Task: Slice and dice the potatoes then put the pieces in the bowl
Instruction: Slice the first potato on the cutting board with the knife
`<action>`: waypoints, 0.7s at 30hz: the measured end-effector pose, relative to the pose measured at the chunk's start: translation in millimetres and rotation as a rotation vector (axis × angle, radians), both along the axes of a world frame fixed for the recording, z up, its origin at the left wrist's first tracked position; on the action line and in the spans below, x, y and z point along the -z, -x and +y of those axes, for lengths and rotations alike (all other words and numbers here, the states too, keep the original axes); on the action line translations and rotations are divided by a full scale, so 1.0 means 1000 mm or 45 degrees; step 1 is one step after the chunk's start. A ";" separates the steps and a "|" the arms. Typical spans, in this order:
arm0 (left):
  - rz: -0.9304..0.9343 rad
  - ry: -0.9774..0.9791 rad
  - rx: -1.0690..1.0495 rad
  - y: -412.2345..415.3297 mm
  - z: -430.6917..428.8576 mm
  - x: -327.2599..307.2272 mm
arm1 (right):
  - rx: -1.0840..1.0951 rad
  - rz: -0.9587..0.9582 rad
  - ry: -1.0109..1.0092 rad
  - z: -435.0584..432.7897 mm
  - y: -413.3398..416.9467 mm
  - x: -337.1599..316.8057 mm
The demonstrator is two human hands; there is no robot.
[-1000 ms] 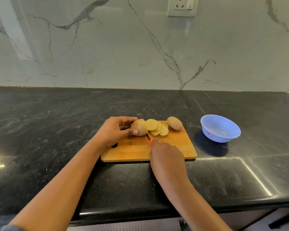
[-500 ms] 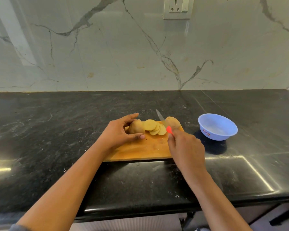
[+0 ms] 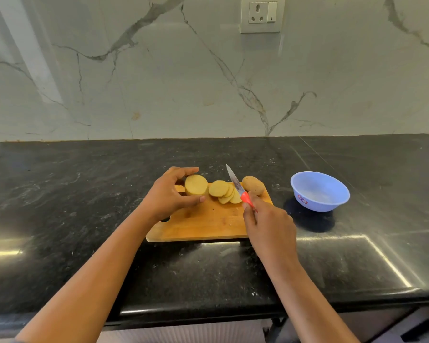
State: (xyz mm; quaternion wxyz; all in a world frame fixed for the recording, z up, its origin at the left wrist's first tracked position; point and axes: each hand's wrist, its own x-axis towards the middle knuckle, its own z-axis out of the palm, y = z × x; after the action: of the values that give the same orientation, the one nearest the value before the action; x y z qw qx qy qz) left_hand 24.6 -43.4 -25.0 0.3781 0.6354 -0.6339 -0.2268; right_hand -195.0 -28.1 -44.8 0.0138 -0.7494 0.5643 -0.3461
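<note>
Now the right hand [image 3: 268, 226] has come away from the cut: a second ago it was pressing the knife down beside the half potato, and since then it has swung to the right side of the cutting board [image 3: 203, 226] and lifted the blade clear. The left hand [image 3: 169, 196] has loosened as well; earlier its fingers were clamped tight over the potato, and now they curve more openly around it.

Across the black stone countertop [image 3: 60, 219] the wooden cutting board lies near the front edge, with the light blue bowl [image 3: 320, 191] standing well apart to its right, apparently with nothing in it.

The left hand cups the half potato [image 3: 196, 185] loosely, thumb at its near side and fingers arched behind it, the pale cut face turned up and toward the camera. The right hand is closed in a fist around the red handle of the knife [image 3: 237, 185], whose blade points up and away, tilted leftward, hanging above the board.

Just right of the half potato, a fan of overlapping potato slices [image 3: 224, 193] lies flat on the board, between the two hands. Behind the knife, at the far right corner of the board, rests a whole unpeeled potato [image 3: 253, 185].
</note>
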 end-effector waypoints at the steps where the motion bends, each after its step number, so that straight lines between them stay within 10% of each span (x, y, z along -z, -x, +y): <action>1: 0.043 -0.025 0.023 -0.001 0.001 0.000 | 0.002 -0.004 -0.007 0.000 0.001 0.000; 21: 0.034 -0.160 0.082 -0.006 0.002 0.007 | -0.153 0.072 -0.145 0.018 -0.012 0.002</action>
State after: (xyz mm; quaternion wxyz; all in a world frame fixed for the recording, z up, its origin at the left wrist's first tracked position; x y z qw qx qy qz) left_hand 30.8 -41.3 -31.6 0.3382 0.6342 -0.6334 -0.2867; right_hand -182.6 -9.9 -46.3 0.0610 -0.7895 0.5371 -0.2908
